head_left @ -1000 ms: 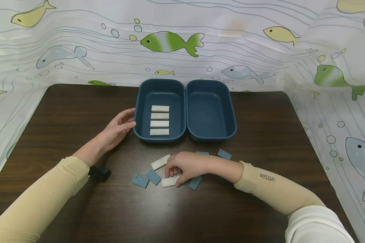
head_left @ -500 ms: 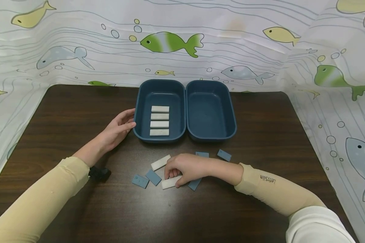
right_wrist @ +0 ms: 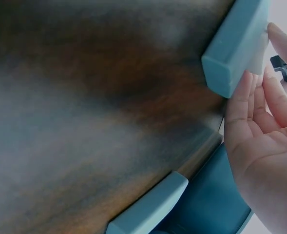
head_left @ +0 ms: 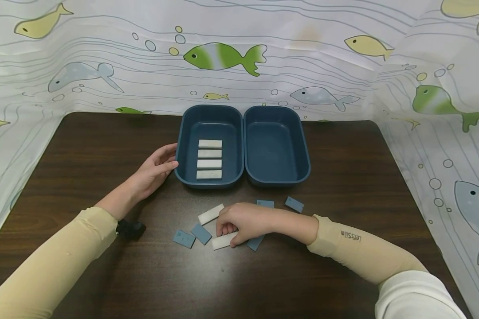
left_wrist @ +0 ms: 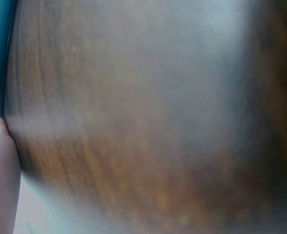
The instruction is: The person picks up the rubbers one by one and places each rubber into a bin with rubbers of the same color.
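Near the middle of the table, my right hand [head_left: 245, 219] pinches a white rectangular block [head_left: 222, 241] between its thumb and curled fingers. The right wrist view shows the thumb and fingers at that block, partly behind a blue tile [right_wrist: 236, 48] in front. Just beyond it in the head view lies another white block [head_left: 211, 214], close to the fingers. My left hand [head_left: 155, 170] rests with fairly straight fingers against the outer side of the left blue bin [head_left: 211, 126], thumb at its rim. Several white blocks [head_left: 209, 164] lie in a column inside that bin.
A second blue bin [head_left: 275, 146] adjoins the first on its right. Blue tiles lie around the right hand: two to its left [head_left: 184, 239], one under the wrist [head_left: 255, 243], two beyond the forearm [head_left: 294, 204]. A fish-printed sheet [head_left: 143, 66] stands behind the table.
My right hand has shifted very slightly toward the person with the white block, baring more of a blue tile beyond it. The left hand stays at the bin.
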A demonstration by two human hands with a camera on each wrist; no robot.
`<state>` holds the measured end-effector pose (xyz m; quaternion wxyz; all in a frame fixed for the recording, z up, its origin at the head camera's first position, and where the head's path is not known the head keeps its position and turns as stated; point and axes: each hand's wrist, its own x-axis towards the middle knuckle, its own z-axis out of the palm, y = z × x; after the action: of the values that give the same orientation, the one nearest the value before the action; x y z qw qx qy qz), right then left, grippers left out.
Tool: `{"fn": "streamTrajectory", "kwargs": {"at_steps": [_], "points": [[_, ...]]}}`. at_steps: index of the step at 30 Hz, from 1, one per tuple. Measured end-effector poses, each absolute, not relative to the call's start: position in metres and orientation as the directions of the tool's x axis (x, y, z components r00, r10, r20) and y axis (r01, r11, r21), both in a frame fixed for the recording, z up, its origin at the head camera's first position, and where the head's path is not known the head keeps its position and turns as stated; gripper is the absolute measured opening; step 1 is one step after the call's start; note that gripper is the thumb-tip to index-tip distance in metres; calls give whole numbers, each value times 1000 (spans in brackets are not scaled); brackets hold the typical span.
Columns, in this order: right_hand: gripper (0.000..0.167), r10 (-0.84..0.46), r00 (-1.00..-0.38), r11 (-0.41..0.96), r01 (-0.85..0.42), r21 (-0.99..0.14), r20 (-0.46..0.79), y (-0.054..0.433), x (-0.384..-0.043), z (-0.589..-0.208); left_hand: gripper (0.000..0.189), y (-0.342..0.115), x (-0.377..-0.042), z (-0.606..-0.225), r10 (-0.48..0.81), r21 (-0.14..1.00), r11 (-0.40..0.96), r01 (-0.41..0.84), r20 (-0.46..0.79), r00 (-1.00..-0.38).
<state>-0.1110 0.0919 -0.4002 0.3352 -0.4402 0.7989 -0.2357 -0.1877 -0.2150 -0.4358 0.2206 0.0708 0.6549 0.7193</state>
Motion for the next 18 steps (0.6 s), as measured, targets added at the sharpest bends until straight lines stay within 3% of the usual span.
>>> {"fn": "streamTrajectory", "kwargs": {"at_steps": [18], "points": [[24,-878,-359,471,-527,-708,-317,92,-112,-400,62,-216,-187,-436,422,976,-69,-207,-160,-892]]}}
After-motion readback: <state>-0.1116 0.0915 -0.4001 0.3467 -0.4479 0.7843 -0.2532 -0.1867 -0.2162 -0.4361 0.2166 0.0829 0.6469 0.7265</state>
